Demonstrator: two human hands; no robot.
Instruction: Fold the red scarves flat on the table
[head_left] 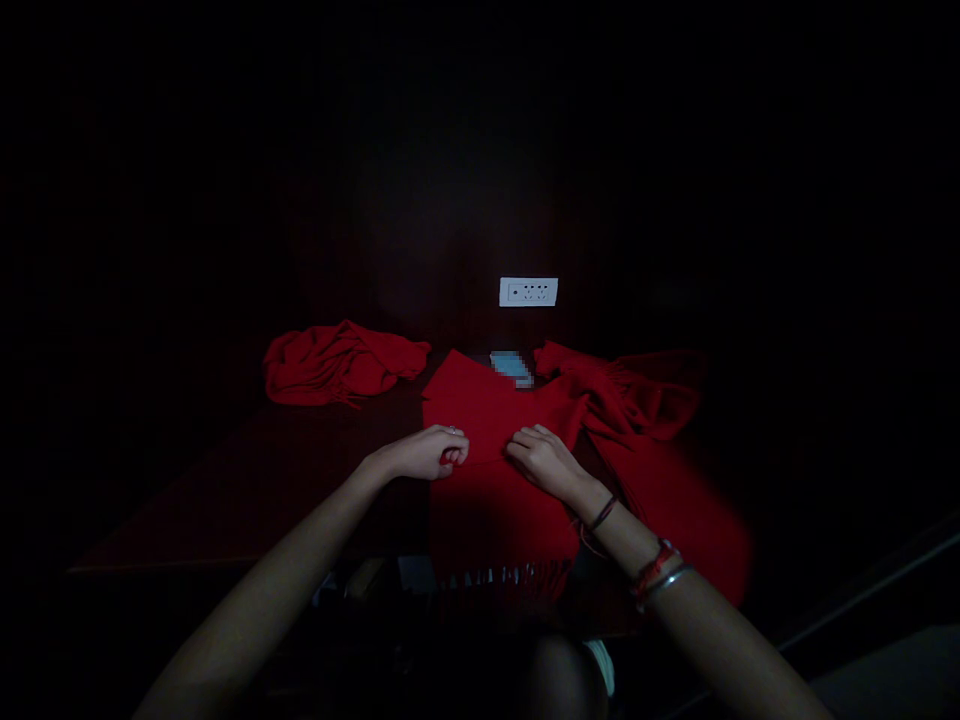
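Red fringed scarf (495, 515), seemingly only part-folded, lies under my curled-in left grip (433, 453) and right grip (546, 460), both pinching its crease, while the left heap (337, 365) and right heap (645, 400) beyond look unfolded.

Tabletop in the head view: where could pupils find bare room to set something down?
Left part of the dark tabletop, bordered by the bundled red cloth behind, its front edge, and the left hand and forearm; dimness could hide small items. The middle is crowded: fringed red scarf, with the right hand also on it. More red cloth crowds the right.
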